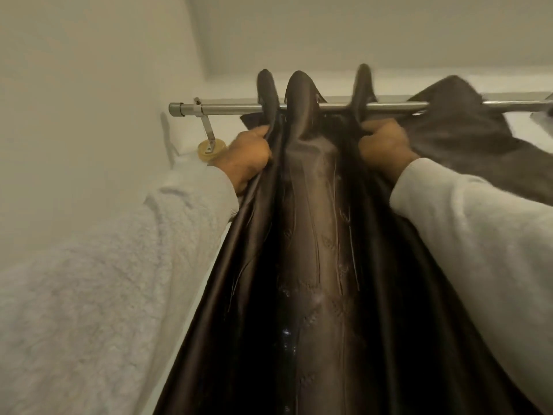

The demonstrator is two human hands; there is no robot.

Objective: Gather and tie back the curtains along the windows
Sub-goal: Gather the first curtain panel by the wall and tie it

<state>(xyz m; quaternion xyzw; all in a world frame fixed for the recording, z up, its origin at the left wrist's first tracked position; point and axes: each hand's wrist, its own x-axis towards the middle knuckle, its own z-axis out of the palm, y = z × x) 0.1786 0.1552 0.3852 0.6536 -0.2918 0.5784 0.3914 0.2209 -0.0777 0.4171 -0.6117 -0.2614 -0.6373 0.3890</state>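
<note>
A dark brown satin curtain (pixel 308 235) hangs in bunched folds from a silver rod (pixel 233 108) near the ceiling. My left hand (pixel 248 157) grips the curtain's left edge just below the rod. My right hand (pixel 384 148) is closed on a fold further right, also just under the rod. Three folds loop over the rod between and above my hands. More curtain fabric (pixel 457 124) spreads along the rod to the right. Both arms wear pale fleece sleeves.
The rod's end cap (pixel 176 109) sits close to the left wall. A metal bracket (pixel 206 127) with a round beige base (pixel 209 149) fixes the rod to the white wall. The ceiling lies right above.
</note>
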